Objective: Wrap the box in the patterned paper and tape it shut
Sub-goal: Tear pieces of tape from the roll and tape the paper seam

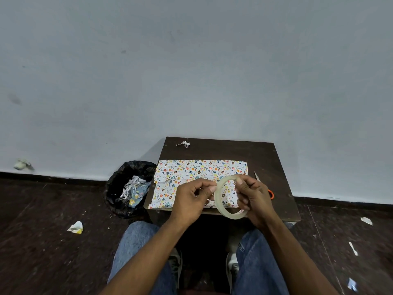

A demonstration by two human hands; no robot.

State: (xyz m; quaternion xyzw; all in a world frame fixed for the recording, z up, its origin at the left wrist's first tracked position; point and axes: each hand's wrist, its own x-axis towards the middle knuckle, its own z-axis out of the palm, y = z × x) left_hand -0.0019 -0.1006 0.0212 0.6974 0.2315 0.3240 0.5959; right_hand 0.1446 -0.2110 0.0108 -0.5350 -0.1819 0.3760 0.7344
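Head | right hand (254, 195) grips tape roll (228, 198) | left hand (194, 196) pinches its edge

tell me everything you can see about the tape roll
The clear, pale yellowish ring of sticky tape is thin-walled with a wide open centre, through which the patterned wrapping paper shows. It is held tilted in the air over the near edge of the dark brown wooden table. The right hand grips its right side; the left hand pinches at its left rim, seemingly picking at the tape's end.
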